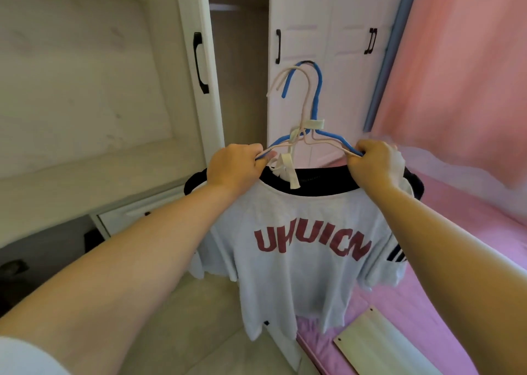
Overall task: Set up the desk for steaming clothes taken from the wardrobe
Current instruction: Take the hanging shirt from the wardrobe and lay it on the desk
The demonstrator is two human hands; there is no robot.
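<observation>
A light grey T-shirt (296,277) with red letters and a black collar hangs in front of me on a bundle of wire hangers (312,109), one blue and the others whitish, with white cloth strips tied around their necks. My left hand (235,166) grips the left shoulder of the hangers. My right hand (373,165) grips the right shoulder. A dark garment shows behind the shirt at both shoulders. The white wardrobe (302,46) stands behind, with one door (196,61) swung open on the left.
A pink curtain (462,69) hangs on the right over a bed with a pink-purple sheet (470,237). A pale wooden board (379,343) lies on the bed at the bottom. A white drawer unit (128,217) stands low on the left, above tiled floor.
</observation>
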